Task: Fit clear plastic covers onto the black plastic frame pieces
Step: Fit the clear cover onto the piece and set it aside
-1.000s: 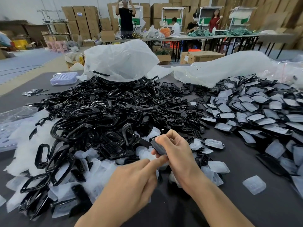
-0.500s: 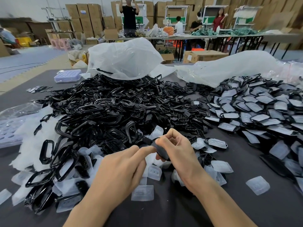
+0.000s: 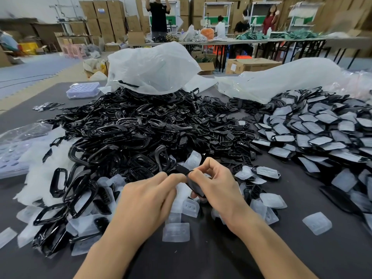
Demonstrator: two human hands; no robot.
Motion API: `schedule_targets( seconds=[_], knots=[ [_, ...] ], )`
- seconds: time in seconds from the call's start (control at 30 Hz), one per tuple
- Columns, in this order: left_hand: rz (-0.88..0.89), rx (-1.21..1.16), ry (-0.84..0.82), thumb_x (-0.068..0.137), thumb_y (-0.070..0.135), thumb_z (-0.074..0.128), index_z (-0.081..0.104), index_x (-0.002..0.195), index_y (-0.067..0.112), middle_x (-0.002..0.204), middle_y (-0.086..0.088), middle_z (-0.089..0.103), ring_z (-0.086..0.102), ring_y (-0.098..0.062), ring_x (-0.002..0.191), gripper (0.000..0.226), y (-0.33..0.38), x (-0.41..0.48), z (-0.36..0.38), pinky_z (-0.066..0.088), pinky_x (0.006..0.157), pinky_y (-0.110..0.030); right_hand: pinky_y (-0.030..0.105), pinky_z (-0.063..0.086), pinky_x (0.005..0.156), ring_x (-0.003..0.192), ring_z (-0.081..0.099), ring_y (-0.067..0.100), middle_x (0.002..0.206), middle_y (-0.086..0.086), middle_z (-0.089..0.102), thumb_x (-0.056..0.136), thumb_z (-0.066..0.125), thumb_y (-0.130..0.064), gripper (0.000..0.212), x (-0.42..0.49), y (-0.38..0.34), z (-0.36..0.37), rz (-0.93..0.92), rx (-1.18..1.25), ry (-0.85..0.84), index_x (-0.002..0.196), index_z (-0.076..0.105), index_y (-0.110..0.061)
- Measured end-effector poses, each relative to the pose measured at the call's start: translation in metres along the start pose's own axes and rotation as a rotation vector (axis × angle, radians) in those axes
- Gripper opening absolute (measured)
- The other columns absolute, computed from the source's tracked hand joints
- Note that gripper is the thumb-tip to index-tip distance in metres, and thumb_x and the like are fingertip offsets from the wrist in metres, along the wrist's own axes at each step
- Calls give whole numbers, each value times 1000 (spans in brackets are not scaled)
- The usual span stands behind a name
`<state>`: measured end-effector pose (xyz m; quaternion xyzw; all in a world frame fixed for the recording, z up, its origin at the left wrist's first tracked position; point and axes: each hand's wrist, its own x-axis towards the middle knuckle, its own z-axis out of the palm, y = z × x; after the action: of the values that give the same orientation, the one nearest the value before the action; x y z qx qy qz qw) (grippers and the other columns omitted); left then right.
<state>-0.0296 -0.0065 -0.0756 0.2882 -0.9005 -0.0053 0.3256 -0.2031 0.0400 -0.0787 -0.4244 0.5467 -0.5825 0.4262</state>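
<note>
The black frame piece (image 3: 194,187) is mostly hidden behind the fingers of the right hand (image 3: 217,188), so I cannot tell if a clear cover sits on it. The pile of covered pieces (image 3: 314,127) runs off the table's (image 3: 201,258) right edge. The brown boxes (image 3: 342,15) far behind are blurry.

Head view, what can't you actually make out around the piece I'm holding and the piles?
Black piece, head view: fingers of the right hand cover most of it; cover fit unseen.
Left hand, head view: its knuckles hide the fingertips' contact.
Covered-piece pile, head view: cut off by the right edge.
Cardboard box label, head view: too small.
</note>
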Motion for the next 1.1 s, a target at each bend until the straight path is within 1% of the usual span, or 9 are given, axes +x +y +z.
schedule_targets(
  seconds=[0.1,0.17,0.27,0.4,0.47,0.53,0.7,0.87,1.1],
  knots=[
    [-83,-31,75,96,21,43,69,108,23,81,23,62,53,5,54,29,-6,-2,-1,44,49,-19,17,47,50,57,67,13,66,-4,60,89,69,-18,20,2,1,-1,22,18,0,74,56,-20],
    [-183,-79,123,94,22,44,69,109,23,69,32,51,45,9,51,29,-7,-4,0,34,50,-9,19,46,50,59,68,14,67,-7,59,89,68,-19,20,2,1,-3,20,29,-11,75,54,-20],
    [-291,-203,137,97,33,42,62,113,37,69,20,57,51,-4,53,25,-3,-6,4,38,49,-15,20,46,50,59,68,15,69,-6,58,90,69,-18,20,1,-1,-3,40,43,-17,76,54,-19],
    [-431,-576,65,96,52,46,60,111,49,78,2,66,61,-17,68,21,7,-2,6,50,59,-27,19,50,55,62,70,14,72,-7,66,91,70,-22,18,-1,-3,-2,20,36,-83,76,62,-26],
    [-457,-712,4,91,48,51,66,106,47,80,-3,67,62,-17,69,21,12,0,7,51,60,-25,19,52,58,65,70,12,78,-6,72,93,72,-24,17,-2,-3,-1,-25,37,-139,78,68,-30],
    [-468,-791,13,95,36,55,69,102,42,76,-5,68,63,-12,67,16,13,3,8,51,60,-21,19,54,63,70,71,13,83,-2,75,90,76,-28,2,-2,-4,1,-63,54,-151,89,74,-28],
    [-560,-891,116,101,13,53,67,90,40,73,-3,70,63,-11,63,33,10,4,10,52,62,-19,19,57,75,84,76,16,94,2,79,94,71,-14,21,3,2,1,-87,73,-111,112,74,-25],
    [-536,-896,115,102,11,50,64,99,29,67,-5,66,60,-11,62,23,12,2,12,50,62,-19,20,59,73,84,77,20,91,6,79,101,59,-12,16,3,2,0,-73,109,-99,112,71,-17],
    [-512,-845,114,104,14,46,61,106,40,70,-4,66,60,-13,65,30,10,0,13,49,64,-18,25,57,61,70,74,21,86,10,78,106,53,-23,15,-1,-1,-4,-79,-38,-184,115,64,-18]
  ],
)
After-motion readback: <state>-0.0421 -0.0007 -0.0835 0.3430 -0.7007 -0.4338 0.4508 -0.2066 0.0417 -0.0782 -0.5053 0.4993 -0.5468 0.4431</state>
